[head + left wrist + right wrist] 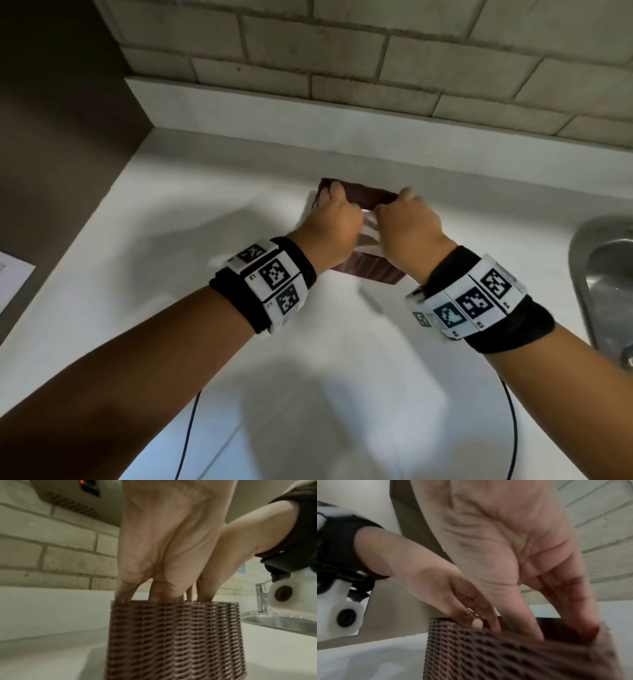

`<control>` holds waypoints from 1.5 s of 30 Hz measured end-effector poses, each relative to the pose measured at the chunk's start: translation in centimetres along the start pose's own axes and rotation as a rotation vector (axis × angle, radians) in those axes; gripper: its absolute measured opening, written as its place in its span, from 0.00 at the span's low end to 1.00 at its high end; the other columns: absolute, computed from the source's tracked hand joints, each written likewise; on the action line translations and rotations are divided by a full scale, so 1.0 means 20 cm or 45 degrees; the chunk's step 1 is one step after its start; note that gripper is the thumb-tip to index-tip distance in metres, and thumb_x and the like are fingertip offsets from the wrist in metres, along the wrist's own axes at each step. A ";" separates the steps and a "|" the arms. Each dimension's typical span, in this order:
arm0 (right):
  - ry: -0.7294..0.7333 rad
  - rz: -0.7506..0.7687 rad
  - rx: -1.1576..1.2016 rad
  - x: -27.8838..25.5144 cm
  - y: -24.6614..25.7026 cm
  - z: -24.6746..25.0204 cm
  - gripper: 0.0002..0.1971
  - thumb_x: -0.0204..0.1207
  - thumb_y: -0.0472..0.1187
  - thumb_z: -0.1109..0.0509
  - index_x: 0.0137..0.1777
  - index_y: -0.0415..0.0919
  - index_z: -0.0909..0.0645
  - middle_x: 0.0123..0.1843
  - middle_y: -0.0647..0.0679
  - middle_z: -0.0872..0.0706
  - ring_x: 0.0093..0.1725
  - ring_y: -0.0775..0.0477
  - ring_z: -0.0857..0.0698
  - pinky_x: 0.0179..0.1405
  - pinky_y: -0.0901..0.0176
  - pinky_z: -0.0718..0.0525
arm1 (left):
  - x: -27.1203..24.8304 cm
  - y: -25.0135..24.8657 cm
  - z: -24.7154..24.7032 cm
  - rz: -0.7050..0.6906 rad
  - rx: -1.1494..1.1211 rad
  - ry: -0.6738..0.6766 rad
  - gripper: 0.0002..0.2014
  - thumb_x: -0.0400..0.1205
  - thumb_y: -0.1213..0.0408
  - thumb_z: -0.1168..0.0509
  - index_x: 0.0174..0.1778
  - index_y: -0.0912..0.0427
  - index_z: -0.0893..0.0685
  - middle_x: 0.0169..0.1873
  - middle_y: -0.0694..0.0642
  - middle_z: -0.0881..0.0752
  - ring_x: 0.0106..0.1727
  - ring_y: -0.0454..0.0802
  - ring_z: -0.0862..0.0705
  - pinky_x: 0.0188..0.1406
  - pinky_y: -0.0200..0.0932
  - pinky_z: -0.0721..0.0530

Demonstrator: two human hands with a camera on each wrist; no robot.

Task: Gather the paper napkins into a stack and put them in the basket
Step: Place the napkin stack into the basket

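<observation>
A brown woven basket (370,274) (171,635) (488,655) stands on the white counter (205,240) near the back wall. Both my hands reach down into it side by side. My left hand (330,219) (150,597) has thumb and fingers dipping below the rim on the left. My right hand (407,219) (565,628) does the same on the right. White paper napkins (371,236) show between the two hands, held inside the basket. The rim hides all fingertips and most of the stack.
A steel sink (603,274) with a faucet (261,597) lies to the right. A brick wall (342,51) runs behind the counter and a brown panel (51,137) closes the left side. A sheet of paper (10,277) lies at far left.
</observation>
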State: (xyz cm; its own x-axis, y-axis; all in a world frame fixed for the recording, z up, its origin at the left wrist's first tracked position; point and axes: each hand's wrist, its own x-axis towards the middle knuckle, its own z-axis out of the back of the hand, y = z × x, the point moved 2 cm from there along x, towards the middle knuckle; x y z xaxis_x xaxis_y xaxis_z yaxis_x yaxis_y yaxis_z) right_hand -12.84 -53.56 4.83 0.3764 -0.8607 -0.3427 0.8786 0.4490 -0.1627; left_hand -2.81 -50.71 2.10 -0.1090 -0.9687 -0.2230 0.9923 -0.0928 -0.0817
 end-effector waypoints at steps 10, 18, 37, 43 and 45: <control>0.125 0.124 0.152 0.08 0.00 -0.07 0.26 0.81 0.32 0.40 0.80 0.43 0.33 0.70 0.32 0.28 0.67 0.31 0.21 0.63 0.45 0.20 | 0.00 -0.01 0.01 0.077 -0.168 0.209 0.16 0.89 0.70 0.50 0.62 0.72 0.18 0.32 0.56 0.25 0.64 0.60 0.18 0.69 0.49 0.31; 0.102 0.128 0.171 0.08 -0.01 -0.09 0.25 0.82 0.34 0.41 0.79 0.42 0.33 0.70 0.32 0.28 0.67 0.30 0.22 0.63 0.43 0.20 | 0.00 0.05 0.00 0.098 -0.508 0.084 0.14 0.87 0.68 0.46 0.57 0.71 0.18 0.51 0.65 0.14 0.60 0.62 0.17 0.63 0.49 0.27; -0.366 0.592 0.449 -0.47 0.08 0.01 0.29 0.78 0.45 0.29 0.79 0.48 0.32 0.71 0.34 0.25 0.69 0.30 0.24 0.65 0.46 0.26 | -0.86 -0.02 -0.07 0.272 -0.796 -0.343 0.20 0.88 0.60 0.43 0.76 0.56 0.26 0.72 0.55 0.20 0.73 0.50 0.24 0.68 0.35 0.31; -0.319 0.786 0.415 -0.54 0.22 -0.03 0.27 0.78 0.45 0.29 0.77 0.46 0.29 0.69 0.32 0.24 0.66 0.32 0.21 0.65 0.49 0.25 | -1.21 -0.03 -0.26 0.540 -0.882 -0.416 0.20 0.88 0.59 0.43 0.77 0.54 0.25 0.73 0.53 0.21 0.72 0.47 0.23 0.62 0.26 0.36; -0.298 0.863 0.399 -0.57 0.28 -0.05 0.27 0.79 0.45 0.30 0.77 0.46 0.29 0.68 0.33 0.23 0.64 0.35 0.21 0.63 0.52 0.25 | -1.33 -0.04 -0.31 0.625 -0.887 -0.436 0.19 0.88 0.59 0.43 0.76 0.54 0.25 0.73 0.53 0.20 0.68 0.47 0.21 0.58 0.24 0.37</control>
State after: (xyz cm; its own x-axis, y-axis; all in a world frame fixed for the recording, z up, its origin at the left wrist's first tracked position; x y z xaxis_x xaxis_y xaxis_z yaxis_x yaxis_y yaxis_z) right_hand -12.60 -40.97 6.96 0.8821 -0.4665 -0.0645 0.4636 0.8361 0.2933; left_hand -1.02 -23.51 2.12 0.4487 -0.8885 -0.0965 0.6510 0.3989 -0.6458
